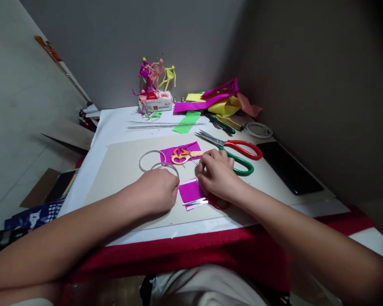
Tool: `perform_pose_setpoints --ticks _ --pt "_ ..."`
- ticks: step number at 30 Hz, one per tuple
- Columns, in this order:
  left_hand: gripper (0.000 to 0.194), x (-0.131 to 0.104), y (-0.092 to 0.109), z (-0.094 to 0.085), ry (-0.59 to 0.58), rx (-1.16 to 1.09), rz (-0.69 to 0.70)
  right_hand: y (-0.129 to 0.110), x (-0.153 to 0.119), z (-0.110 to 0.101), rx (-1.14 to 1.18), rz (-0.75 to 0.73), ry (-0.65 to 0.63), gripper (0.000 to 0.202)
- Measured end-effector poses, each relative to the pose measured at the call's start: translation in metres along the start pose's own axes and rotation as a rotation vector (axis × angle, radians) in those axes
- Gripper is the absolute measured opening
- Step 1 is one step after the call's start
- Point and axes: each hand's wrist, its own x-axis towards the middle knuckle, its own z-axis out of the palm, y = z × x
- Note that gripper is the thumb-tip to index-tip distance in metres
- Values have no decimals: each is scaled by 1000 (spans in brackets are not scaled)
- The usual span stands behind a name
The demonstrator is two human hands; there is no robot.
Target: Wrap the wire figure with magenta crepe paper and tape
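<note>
My left hand is curled into a fist on the grey board, its fingertips turned away from view. Two grey wire rings lie just beyond it, one partly behind the hand. Bent and pressed together, the fingers of my right hand hide whatever they may hold. Between the hands is a purple paper piece, with small scissors across its near edge, their dark red handles partly under my right hand. Beyond, small orange-handled scissors rest on another purple paper piece.
Large scissors with red and green handles lie right of centre, beside a black phone. Pliers, a white coil, coloured paper strips and thin wires lie behind. Small figures stand on a white box.
</note>
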Motion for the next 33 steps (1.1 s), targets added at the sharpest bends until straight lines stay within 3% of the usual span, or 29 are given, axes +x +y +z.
perform_pose_setpoints --ticks 5,12,25,33 --pt "32 1 0 0 -8 12 12 -6 -8 -5 32 -70 72 4" --pt "35 2 0 1 -15 37 20 -14 -24 -8 13 -432 -134 27" --pt "34 -2 -11 3 16 72 117 -22 -35 -9 -229 -460 -180 28" --pt "34 -2 -7 0 50 159 109 -32 -37 -9 -348 -504 -141 22"
